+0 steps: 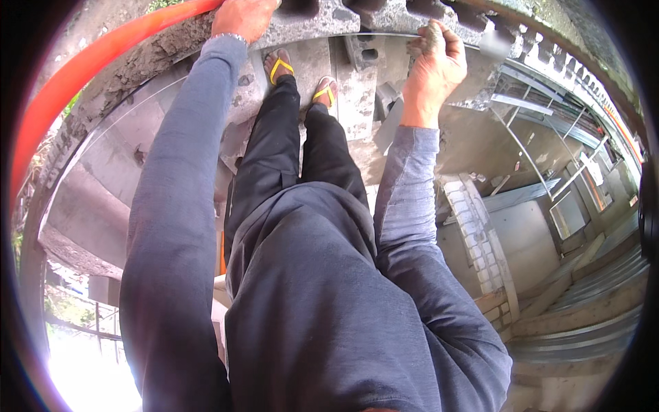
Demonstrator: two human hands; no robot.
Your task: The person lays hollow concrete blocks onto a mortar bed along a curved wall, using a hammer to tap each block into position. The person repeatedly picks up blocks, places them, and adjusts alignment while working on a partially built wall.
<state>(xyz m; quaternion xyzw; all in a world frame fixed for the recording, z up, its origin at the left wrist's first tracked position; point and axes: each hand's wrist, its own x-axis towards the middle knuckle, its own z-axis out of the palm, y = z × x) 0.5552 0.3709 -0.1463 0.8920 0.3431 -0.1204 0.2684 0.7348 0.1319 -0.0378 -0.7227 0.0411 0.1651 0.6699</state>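
- Left hand (244, 19): is resting at the orange hose (103, 58) — its fingers are partly leaving view; grip cannot be told.
- Right hand (436, 65): fingers are sitting narrow, bunched at the thin line (390, 33); a firm hold cannot be confirmed.
- Hollow-block wall (309, 27): is standing alongside the line — blocks placed, openings apparently remaining unfilled.
- Further remaining work: is not showing.
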